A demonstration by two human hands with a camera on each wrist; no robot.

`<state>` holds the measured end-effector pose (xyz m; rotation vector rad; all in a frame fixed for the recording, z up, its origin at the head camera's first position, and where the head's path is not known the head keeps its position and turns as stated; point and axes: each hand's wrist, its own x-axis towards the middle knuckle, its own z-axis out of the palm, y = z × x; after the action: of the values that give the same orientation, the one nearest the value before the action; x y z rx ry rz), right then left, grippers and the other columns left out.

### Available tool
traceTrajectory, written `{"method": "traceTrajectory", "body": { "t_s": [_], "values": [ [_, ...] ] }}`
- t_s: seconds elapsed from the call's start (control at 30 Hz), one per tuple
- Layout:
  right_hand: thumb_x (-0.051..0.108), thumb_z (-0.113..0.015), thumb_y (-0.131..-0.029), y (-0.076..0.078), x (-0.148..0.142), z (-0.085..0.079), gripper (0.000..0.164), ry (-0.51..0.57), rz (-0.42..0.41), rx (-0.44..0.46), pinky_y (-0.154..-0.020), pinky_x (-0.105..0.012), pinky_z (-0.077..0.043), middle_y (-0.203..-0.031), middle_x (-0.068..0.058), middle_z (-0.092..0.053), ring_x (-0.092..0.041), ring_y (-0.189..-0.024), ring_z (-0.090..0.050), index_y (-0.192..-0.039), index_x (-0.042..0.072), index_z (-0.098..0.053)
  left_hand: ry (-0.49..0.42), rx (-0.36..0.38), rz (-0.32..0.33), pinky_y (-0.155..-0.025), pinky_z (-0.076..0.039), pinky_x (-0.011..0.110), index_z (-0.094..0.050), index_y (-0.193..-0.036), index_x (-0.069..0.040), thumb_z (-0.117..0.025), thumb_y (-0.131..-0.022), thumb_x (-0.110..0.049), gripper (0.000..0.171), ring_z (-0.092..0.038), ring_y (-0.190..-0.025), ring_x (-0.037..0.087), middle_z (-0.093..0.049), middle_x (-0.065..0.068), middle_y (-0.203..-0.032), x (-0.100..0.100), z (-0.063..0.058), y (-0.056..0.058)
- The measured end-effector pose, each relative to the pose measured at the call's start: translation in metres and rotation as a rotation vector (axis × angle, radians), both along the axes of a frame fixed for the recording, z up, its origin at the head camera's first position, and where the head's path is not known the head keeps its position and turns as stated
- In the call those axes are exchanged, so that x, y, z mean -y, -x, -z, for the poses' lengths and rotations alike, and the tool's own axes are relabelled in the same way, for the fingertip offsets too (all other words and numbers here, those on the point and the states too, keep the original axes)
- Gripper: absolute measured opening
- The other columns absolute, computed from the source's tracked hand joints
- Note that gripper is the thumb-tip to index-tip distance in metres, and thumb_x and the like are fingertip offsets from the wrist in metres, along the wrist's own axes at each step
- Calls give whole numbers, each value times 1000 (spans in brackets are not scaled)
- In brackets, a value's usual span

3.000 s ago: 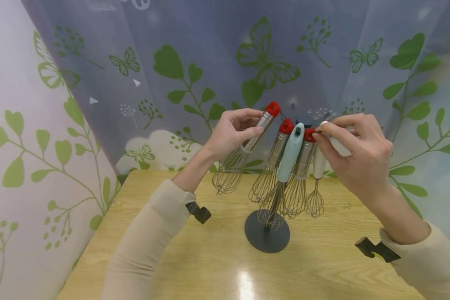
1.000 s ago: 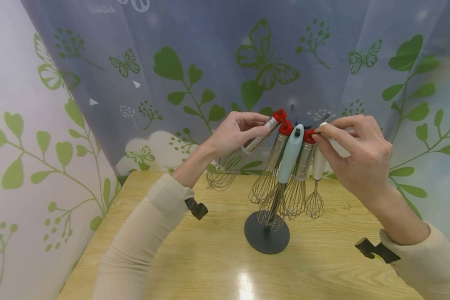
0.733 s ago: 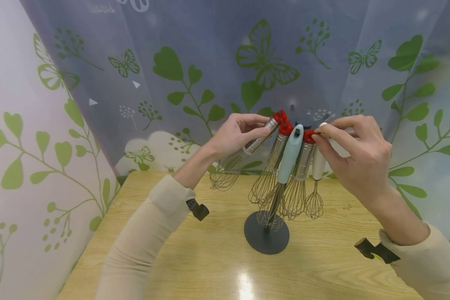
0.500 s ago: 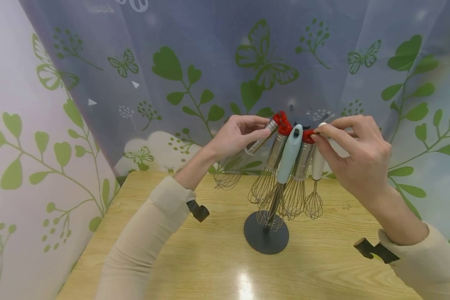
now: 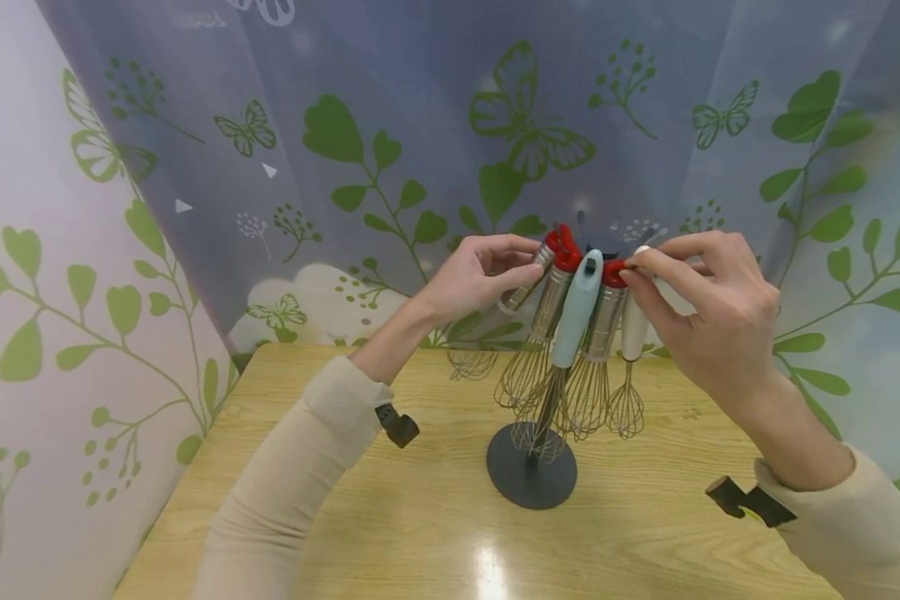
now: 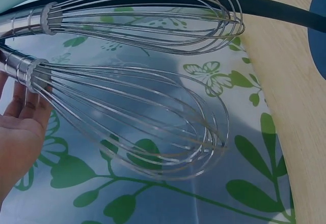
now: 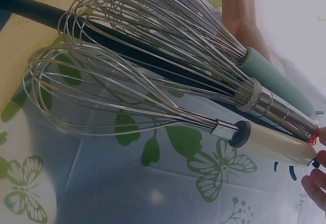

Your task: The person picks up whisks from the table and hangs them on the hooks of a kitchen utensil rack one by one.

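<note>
In the head view my left hand (image 5: 472,279) holds a red-capped metal whisk (image 5: 552,242) by its handle, tilted, wires hanging down to the left. Its cap overlaps that of a second red-capped whisk (image 5: 549,307) hanging on a black whisk stand (image 5: 531,479). The left wrist view shows the held whisk's collar (image 6: 38,76) against the fingers. My right hand (image 5: 712,308) pinches at the stand's top, fingertips right at a third red-capped whisk (image 5: 607,317) and a cream-handled whisk (image 5: 633,329). A light-blue whisk (image 5: 577,312) hangs between the red-capped ones.
The stand's round base rests on a wooden table (image 5: 390,517). Behind rises a grey-blue backdrop (image 5: 412,67) printed with green leaves and butterflies. A pale printed wall (image 5: 15,150) borders the left. Black camera mounts (image 5: 397,425) sit at both cuffs.
My left hand has brought the held whisk rightward and slightly down, its red cap moving closer in against the hanging whisk's cap. My right hand has stayed in place.
</note>
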<state>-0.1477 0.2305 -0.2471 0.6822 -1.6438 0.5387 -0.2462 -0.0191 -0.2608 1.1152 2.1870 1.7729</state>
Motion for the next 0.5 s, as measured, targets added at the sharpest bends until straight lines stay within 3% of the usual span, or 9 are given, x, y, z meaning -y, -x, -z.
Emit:
{"method": "traceTrajectory", "body": {
  "t_s": [0.33,0.5],
  "values": [
    [38,-68,-104,0,0,0,41,0,-2,2,-70,-34,-42,-89,-22,-69,-44,-77,-56,-91,1,-82,7,-9,10,-91,-57,28,-60,-146,0,-64,-104,-10,43,-69,-108,14,-70,22,-132,0,3,0],
    [39,-68,-104,0,0,0,43,3,-2,-3,-69,-36,-43,-89,-22,-69,-44,-77,-56,-90,1,-82,13,-20,10,-93,-58,29,-58,-147,-1,-64,-104,-10,45,-69,-111,17,-69,22,-134,-1,4,1]
  ]
}}
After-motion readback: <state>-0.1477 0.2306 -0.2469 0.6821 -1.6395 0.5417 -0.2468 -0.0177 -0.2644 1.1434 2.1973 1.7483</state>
